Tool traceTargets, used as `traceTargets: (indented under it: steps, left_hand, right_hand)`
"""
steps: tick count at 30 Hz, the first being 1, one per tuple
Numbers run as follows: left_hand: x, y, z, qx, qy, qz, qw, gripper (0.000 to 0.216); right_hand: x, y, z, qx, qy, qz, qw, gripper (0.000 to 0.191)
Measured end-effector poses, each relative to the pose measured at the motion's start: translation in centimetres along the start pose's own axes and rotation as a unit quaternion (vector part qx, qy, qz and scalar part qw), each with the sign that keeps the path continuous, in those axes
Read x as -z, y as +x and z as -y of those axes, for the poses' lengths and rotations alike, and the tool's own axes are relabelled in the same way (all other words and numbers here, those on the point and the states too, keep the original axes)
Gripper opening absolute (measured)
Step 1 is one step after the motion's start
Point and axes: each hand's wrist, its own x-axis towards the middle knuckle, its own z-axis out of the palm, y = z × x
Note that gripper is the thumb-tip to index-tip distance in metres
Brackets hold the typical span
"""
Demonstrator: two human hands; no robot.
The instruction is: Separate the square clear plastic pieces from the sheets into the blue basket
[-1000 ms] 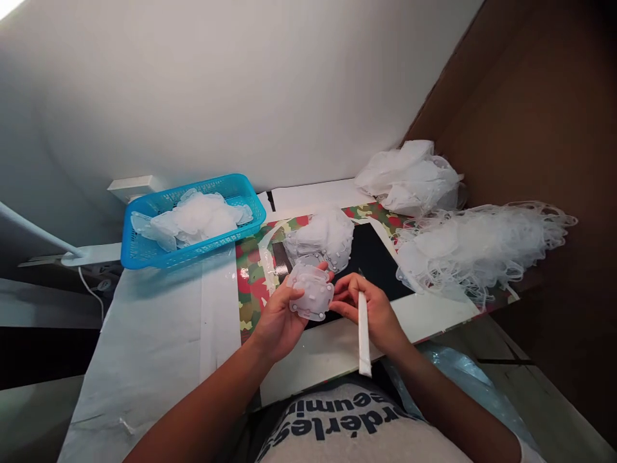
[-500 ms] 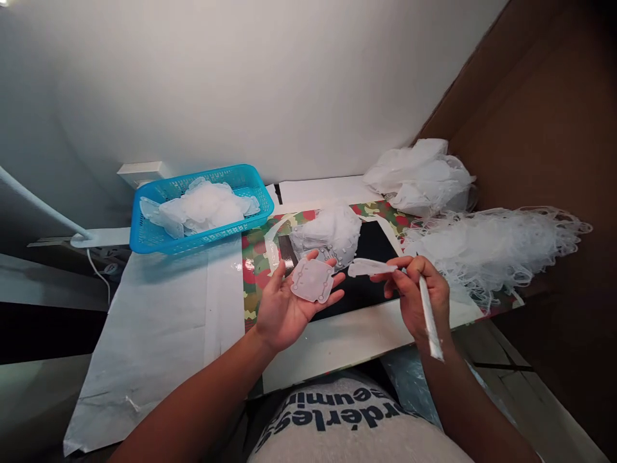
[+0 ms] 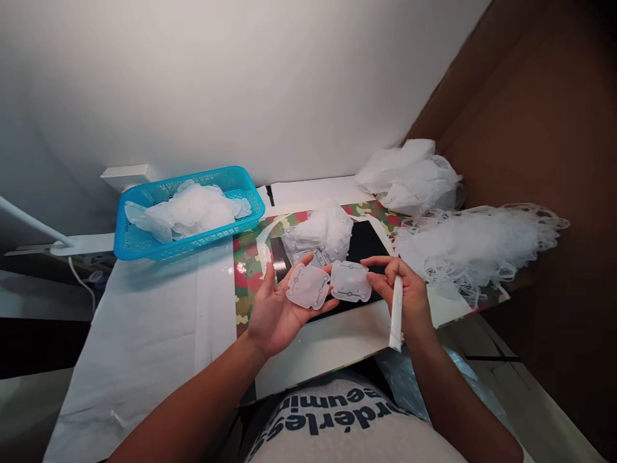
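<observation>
"On our left hand [image 3: 277, 318], what do we have?"

"We have a thin, milky sheet [image 3: 308, 285], squarish with rounded corners, small dots and dark grey strokes running along its sides. That hand lies palm up, fingers spread beneath it."

"And our right hand [image 3: 409, 296]?"

"It pinches a matching sheet [image 3: 351, 281] by the right edge, and a straight white stick [image 3: 396, 315] is lodged in the same hand, slanting down toward us. We can't tell whether the two sheets touch."

"What do we see changed?"

"Half a second ago we had the matching sheet nearly edge-on and farther right. Now its flat face shows, just beside the other."

"And around us?"

"Beyond our left fingers, which hide part of its front, a bulky translucent stack [image 3: 321, 228] sits by the black mat [image 3: 369, 244]. To the left, a lattice-sided blue basket [image 3: 118, 238] carries a limp, cloudy pile [image 3: 197, 209]. At the right of the desk [image 3: 159, 328] we have a frilly heap of clear loops [image 3: 482, 244], a crumpled white bundle [image 3: 412, 177] behind it, and a brown panel [image 3: 544, 212] closing off that side."
</observation>
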Motion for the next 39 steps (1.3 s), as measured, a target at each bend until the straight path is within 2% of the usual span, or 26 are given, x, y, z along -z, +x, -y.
traceTargets:
  steps: [11,21,25,27,29,30,32,34,35,36,37,38,39]
  left_hand:
    - [0.1,0.3,0.2,0.031,0.022,-0.031,0.999,0.071]
    - [0.0,0.4,0.4,0.038,0.034,-0.038,0.998,0.071]
    - [0.1,0.4,0.2,0.038,0.038,-0.036,0.998,0.071]
    - [0.1,0.4,0.2,0.033,0.042,-0.035,0.998,0.071]
    - [0.0,0.3,0.3,0.027,0.045,-0.032,0.998,0.07]
    - [-0.1,0.2,0.5,0.024,0.046,-0.031,0.998,0.07]
    - [-0.5,0.2,0.7,0.018,0.058,-0.033,0.998,0.066]
    - [-0.8,0.2,0.4,-0.011,0.104,-0.046,0.993,0.057]
    - [-0.9,0.4,-0.2,-0.042,0.144,-0.063,0.987,0.052]
    - [-1.0,0.6,-1.2,-0.088,0.196,-0.086,0.973,0.048]
    - [-1.0,0.8,-2.8,-0.147,0.255,-0.115,0.949,0.046]
    - [-0.9,1.1,-4.8,-0.212,0.321,-0.149,0.911,0.045]
    - [-0.7,1.4,-7.2,-0.279,0.39,-0.183,0.858,0.045]
  right_hand:
    - [0.7,-0.3,-0.3,-0.059,0.039,0.004,0.997,0.035]
    - [1.0,-0.4,-0.6,-0.059,0.028,0.011,0.998,0.036]
    - [0.5,-0.4,-0.6,-0.038,-0.012,0.009,0.999,0.038]
    - [1.3,0.1,-0.4,0.004,-0.046,-0.028,0.999,0.039]
    - [3.5,1.2,-0.2,0.064,-0.103,-0.138,0.983,0.038]
    - [5.0,1.8,-0.2,0.095,-0.144,-0.211,0.962,0.036]
    - [8.4,3.3,-0.3,0.133,-0.275,-0.329,0.894,0.031]
    - [11.0,4.8,-0.6,0.147,-0.383,-0.358,0.839,0.025]
    - [11.5,5.4,-0.8,0.154,-0.402,-0.349,0.832,0.022]
    - [11.5,6.0,-1.1,0.158,-0.399,-0.321,0.844,0.018]
    - [10.8,6.4,-1.3,0.162,-0.379,-0.275,0.869,0.015]
    - [9.6,6.9,-1.4,0.166,-0.349,-0.212,0.898,0.015]
    - [8.0,7.2,-1.6,0.167,-0.315,-0.136,0.924,0.017]
